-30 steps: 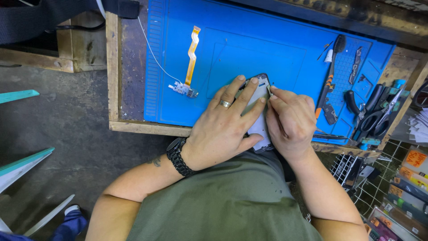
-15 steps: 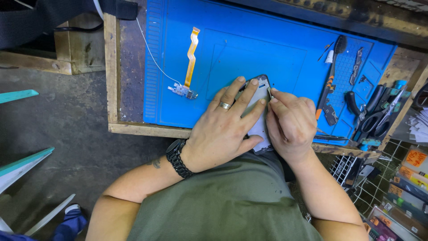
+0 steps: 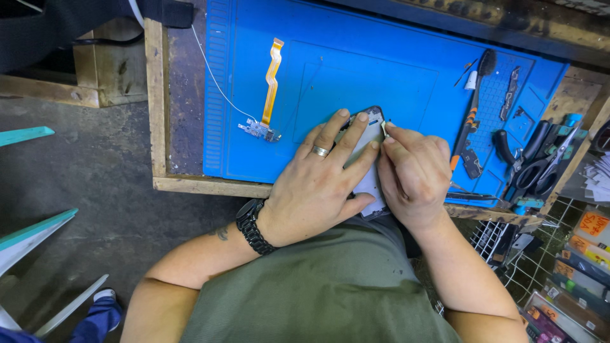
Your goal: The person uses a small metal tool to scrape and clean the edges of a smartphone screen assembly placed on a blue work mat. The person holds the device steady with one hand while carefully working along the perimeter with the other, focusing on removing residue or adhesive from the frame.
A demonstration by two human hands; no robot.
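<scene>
Phone (image 3: pixel 372 184): long axis runs away from the person, at the blue mat's (image 3: pixel 381 70) near edge.
Left hand (image 3: pixel 318 184): fingers spread flat, pressing the phone.
Right hand (image 3: pixel 413 174): fingertips pinching the phone's right edge.

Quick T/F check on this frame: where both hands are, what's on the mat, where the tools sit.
1. The left hand lies flat on the phone. True.
2. The right hand holds the scissors. False: its fingers pinch at the phone's edge; the scissors lie off to the right.
3. An orange flex cable lies on the blue mat. True.
4. The left wrist is bare. False: it wears a black watch.
</scene>
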